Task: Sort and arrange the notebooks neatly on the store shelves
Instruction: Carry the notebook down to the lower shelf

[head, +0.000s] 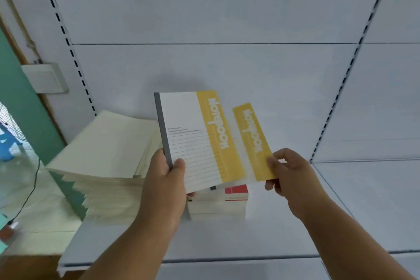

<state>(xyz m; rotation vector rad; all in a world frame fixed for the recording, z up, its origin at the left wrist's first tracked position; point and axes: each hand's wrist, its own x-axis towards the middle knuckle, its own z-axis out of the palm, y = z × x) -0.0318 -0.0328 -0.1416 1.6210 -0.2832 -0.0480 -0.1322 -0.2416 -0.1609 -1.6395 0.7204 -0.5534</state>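
My left hand (167, 179) grips the lower spine corner of a white notebook with a yellow band and grey spine (193, 138), held tilted above the shelf. My right hand (287, 173) pinches the lower edge of a second yellow-banded notebook (252, 141), mostly tucked behind the first. Under both lies a short stack of notebooks with a red-covered one on top (236, 193). A tall, fanned stack of cream notebooks (102, 150) sits at the left of the white shelf (295, 229).
White back panel with slotted uprights (75, 59) frames the bay. A second shelf section (375, 188) lies to the right. To the left are a green wall, a white wall box (45, 77), a black cable and a blue stool (9, 141).
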